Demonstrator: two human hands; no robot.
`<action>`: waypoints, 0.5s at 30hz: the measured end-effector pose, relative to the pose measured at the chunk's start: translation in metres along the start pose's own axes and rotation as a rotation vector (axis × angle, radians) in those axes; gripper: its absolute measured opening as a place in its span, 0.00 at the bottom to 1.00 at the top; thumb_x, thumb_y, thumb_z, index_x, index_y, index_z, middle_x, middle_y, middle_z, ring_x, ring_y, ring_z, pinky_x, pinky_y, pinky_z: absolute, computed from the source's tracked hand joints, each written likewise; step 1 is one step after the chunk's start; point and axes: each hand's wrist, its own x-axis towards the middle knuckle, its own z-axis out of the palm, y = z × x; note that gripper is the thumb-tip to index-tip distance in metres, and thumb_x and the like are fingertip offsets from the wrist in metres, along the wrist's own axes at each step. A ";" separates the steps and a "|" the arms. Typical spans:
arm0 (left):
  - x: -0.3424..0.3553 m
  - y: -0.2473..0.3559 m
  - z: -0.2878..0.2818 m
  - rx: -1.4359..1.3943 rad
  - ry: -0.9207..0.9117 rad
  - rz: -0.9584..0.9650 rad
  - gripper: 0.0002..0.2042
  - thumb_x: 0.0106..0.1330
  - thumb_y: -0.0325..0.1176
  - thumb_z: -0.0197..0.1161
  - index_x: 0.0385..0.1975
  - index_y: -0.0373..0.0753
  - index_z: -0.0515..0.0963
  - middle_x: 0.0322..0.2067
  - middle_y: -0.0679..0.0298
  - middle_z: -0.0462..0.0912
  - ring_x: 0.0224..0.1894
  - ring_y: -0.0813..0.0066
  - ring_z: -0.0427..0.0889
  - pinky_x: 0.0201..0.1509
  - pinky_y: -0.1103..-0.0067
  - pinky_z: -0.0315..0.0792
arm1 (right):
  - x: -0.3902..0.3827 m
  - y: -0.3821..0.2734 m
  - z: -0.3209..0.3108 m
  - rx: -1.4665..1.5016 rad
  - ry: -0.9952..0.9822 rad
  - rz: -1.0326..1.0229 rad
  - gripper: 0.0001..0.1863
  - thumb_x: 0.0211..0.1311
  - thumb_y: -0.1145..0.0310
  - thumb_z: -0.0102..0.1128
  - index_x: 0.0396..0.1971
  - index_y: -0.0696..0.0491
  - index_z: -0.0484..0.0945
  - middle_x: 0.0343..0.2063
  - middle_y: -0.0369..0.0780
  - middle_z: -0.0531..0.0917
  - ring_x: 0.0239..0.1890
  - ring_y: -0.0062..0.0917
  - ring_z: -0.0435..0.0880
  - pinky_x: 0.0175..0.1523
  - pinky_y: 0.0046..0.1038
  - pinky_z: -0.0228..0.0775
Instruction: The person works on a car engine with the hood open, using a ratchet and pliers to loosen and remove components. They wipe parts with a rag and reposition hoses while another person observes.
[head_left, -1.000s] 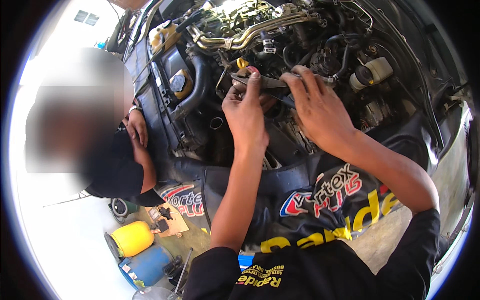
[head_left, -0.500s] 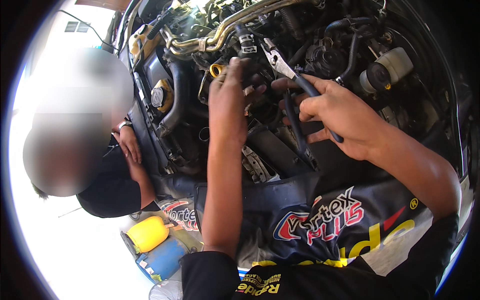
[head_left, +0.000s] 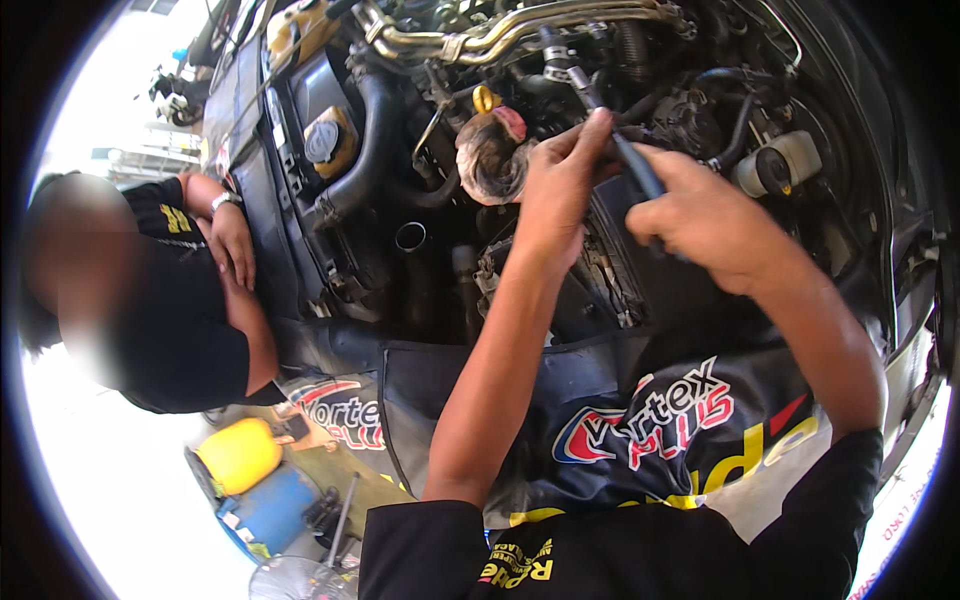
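Note:
In my right hand (head_left: 695,215) is a pair of slip-joint pliers (head_left: 636,168) with dark blue-grey handles, fingers wrapped round them. The jaws point up and left, next to a spring clamp on a short black hose (head_left: 554,50); whether they grip the clamp is unclear. My left hand (head_left: 560,185) is closed at the neck of the pliers, thumb up, with most of its fingers hidden. Left of that hand, a crumpled stained cloth (head_left: 490,165) with a pink patch lies in the engine bay, below a yellow dipstick ring (head_left: 486,98).
Metal pipes (head_left: 480,45) cross the far side. A capped reservoir (head_left: 325,140) and black intake hose (head_left: 365,150) are on the left, a fluid reservoir (head_left: 790,165) on the right. A co-worker's arm (head_left: 235,250) rests on the left edge. A black fender cover (head_left: 560,390) drapes the near edge.
My left hand has moved right to the pliers, uncovering the cloth. The pliers have tilted more upright and their handles are closer together. The view has shifted, and the co-worker's head and arm have moved.

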 end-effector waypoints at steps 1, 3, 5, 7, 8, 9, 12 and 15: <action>0.002 -0.001 0.007 -0.081 0.026 0.031 0.19 0.75 0.46 0.63 0.42 0.32 0.83 0.35 0.63 0.86 0.37 0.76 0.85 0.45 0.79 0.78 | -0.003 -0.008 -0.007 -0.056 0.002 0.026 0.19 0.50 0.78 0.56 0.45 0.58 0.79 0.27 0.33 0.77 0.26 0.16 0.72 0.31 0.21 0.64; 0.001 0.004 0.022 -0.133 0.127 0.086 0.18 0.73 0.46 0.64 0.39 0.32 0.83 0.31 0.63 0.86 0.34 0.77 0.84 0.40 0.80 0.76 | -0.005 -0.027 -0.023 -0.153 -0.055 0.072 0.25 0.48 0.76 0.57 0.51 0.57 0.80 0.27 0.32 0.78 0.25 0.15 0.74 0.28 0.21 0.65; 0.008 0.004 0.038 -0.230 0.179 0.147 0.17 0.73 0.45 0.62 0.35 0.33 0.83 0.29 0.62 0.85 0.32 0.76 0.84 0.38 0.79 0.75 | -0.005 -0.045 -0.031 -0.342 -0.003 0.117 0.29 0.46 0.74 0.58 0.55 0.53 0.80 0.29 0.32 0.77 0.28 0.16 0.74 0.30 0.21 0.68; 0.014 0.006 0.051 -0.320 0.231 0.168 0.17 0.73 0.43 0.59 0.30 0.34 0.81 0.28 0.61 0.85 0.31 0.74 0.84 0.39 0.76 0.76 | -0.005 -0.064 -0.030 -0.511 0.088 0.139 0.37 0.43 0.74 0.56 0.62 0.52 0.77 0.31 0.32 0.76 0.30 0.16 0.75 0.31 0.23 0.70; 0.018 0.008 0.058 -0.379 0.220 0.173 0.18 0.75 0.44 0.58 0.30 0.34 0.81 0.27 0.61 0.85 0.31 0.74 0.84 0.40 0.74 0.76 | -0.004 -0.073 -0.034 -0.605 0.124 0.158 0.40 0.42 0.75 0.55 0.65 0.52 0.76 0.32 0.32 0.76 0.30 0.17 0.75 0.31 0.23 0.70; 0.021 0.008 0.066 -0.455 0.192 0.162 0.18 0.76 0.44 0.58 0.30 0.35 0.81 0.28 0.61 0.84 0.32 0.74 0.84 0.41 0.74 0.76 | -0.003 -0.080 -0.038 -0.659 0.168 0.178 0.41 0.41 0.76 0.54 0.65 0.52 0.75 0.33 0.32 0.76 0.30 0.17 0.74 0.31 0.24 0.71; 0.024 0.008 0.072 -0.601 0.158 0.096 0.19 0.79 0.43 0.54 0.31 0.35 0.79 0.29 0.62 0.83 0.35 0.74 0.82 0.47 0.72 0.73 | 0.008 -0.091 -0.039 -0.780 0.239 0.236 0.43 0.38 0.78 0.52 0.66 0.54 0.75 0.34 0.34 0.75 0.29 0.18 0.72 0.31 0.24 0.70; 0.023 0.010 0.067 -0.697 0.169 0.022 0.19 0.80 0.43 0.52 0.31 0.34 0.79 0.29 0.63 0.82 0.35 0.74 0.77 0.48 0.70 0.70 | 0.019 -0.099 -0.030 -0.841 0.213 0.283 0.43 0.37 0.79 0.51 0.64 0.55 0.76 0.35 0.34 0.74 0.28 0.18 0.70 0.30 0.23 0.66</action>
